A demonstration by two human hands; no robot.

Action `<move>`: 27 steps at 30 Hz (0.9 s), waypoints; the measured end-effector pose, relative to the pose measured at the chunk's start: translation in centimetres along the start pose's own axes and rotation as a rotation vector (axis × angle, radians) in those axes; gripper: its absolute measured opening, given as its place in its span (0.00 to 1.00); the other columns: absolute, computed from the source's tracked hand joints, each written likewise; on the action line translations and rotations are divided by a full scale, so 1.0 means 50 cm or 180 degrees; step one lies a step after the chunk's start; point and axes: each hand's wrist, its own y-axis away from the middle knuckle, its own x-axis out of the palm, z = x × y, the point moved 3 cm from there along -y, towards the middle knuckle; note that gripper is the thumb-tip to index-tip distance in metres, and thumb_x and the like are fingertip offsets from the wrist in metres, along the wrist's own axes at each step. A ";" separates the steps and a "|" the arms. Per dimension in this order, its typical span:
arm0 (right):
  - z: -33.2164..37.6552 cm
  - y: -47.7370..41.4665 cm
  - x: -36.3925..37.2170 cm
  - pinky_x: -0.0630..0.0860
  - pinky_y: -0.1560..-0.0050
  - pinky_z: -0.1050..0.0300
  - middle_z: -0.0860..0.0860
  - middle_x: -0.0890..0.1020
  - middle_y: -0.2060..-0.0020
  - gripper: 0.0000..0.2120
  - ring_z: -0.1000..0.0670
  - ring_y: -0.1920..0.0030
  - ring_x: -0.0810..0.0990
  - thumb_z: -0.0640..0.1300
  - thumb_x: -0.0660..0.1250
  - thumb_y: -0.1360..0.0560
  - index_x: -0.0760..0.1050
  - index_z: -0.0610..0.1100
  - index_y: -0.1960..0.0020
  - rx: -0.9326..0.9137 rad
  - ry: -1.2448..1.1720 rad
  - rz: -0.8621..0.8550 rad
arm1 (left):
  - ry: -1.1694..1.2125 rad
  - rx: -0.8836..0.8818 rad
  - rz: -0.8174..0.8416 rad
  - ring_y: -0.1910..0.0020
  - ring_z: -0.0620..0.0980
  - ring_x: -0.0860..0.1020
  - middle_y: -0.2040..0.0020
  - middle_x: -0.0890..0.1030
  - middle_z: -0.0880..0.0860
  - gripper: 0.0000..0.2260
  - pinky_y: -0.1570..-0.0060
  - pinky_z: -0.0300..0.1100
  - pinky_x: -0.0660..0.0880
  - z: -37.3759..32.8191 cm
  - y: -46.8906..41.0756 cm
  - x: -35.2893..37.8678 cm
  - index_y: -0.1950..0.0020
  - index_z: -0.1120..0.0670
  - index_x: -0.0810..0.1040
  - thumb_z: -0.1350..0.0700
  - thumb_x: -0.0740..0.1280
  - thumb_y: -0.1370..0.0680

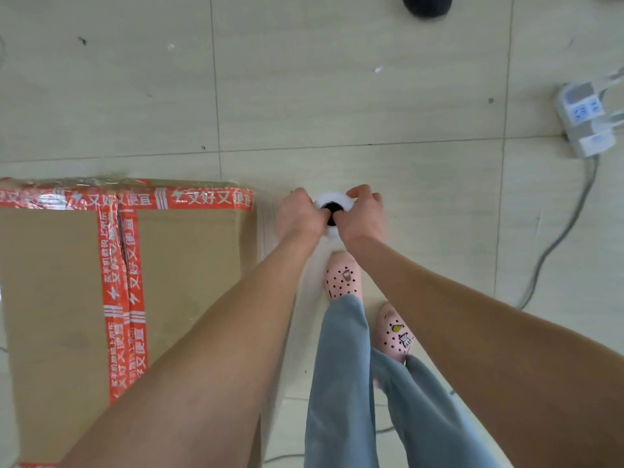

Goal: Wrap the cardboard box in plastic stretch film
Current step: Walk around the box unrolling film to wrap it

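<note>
Brown with red tape bands (116, 282), the cardboard box (189, 265) stood on the floor (371, 96), just left of the film roll (325, 198). The roll was upright, its long axis vertical. The left hand (299, 216), nearer the box, and the right hand (361, 219) gripped its top end, fingers curled on it. Bare floor lay beyond the box's far edge; a power strip (586, 119) lay far right.

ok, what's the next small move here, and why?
Probably carry the stretch film roll leftward round the far right corner of the cardboard box, keeping the film taut. The left hand and right hand both grip the roll's top beside that corner, and film seems to run along the box's right side.
</note>
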 end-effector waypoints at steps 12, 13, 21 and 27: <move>0.057 -0.030 0.014 0.73 0.55 0.54 0.50 0.74 0.45 0.19 0.45 0.51 0.77 0.37 0.61 0.28 0.74 0.49 0.39 -0.0211 0.0299 -0.0118 | -0.0869 0.1415 -0.0061 0.55 0.59 0.77 0.53 0.76 0.57 0.06 0.65 0.45 0.68 -0.032 -0.063 -0.047 0.50 0.58 0.73 0.60 0.64 0.27; 0.061 -0.034 0.011 0.72 0.56 0.55 0.50 0.75 0.45 0.19 0.46 0.50 0.77 0.37 0.60 0.28 0.75 0.49 0.39 -0.0250 0.0310 -0.0134 | -0.0766 0.1329 -0.0037 0.55 0.58 0.77 0.53 0.77 0.56 0.06 0.64 0.45 0.67 -0.032 -0.068 -0.049 0.51 0.57 0.74 0.60 0.64 0.27; 0.114 -0.067 -0.005 0.68 0.55 0.55 0.48 0.73 0.43 0.21 0.44 0.44 0.74 0.35 0.61 0.30 0.72 0.49 0.39 -0.0352 0.0495 -0.0143 | 0.0141 0.0262 -0.0049 0.64 0.54 0.74 0.67 0.73 0.49 0.07 0.73 0.40 0.63 -0.030 -0.082 -0.064 0.60 0.55 0.70 0.54 0.67 0.30; 0.105 -0.081 -0.017 0.71 0.58 0.55 0.49 0.74 0.45 0.16 0.46 0.55 0.75 0.36 0.61 0.28 0.72 0.49 0.42 0.0162 0.0193 -0.0210 | -0.0347 0.0783 0.0057 0.56 0.58 0.76 0.51 0.75 0.55 0.12 0.67 0.45 0.67 -0.055 -0.083 -0.069 0.48 0.58 0.71 0.56 0.67 0.28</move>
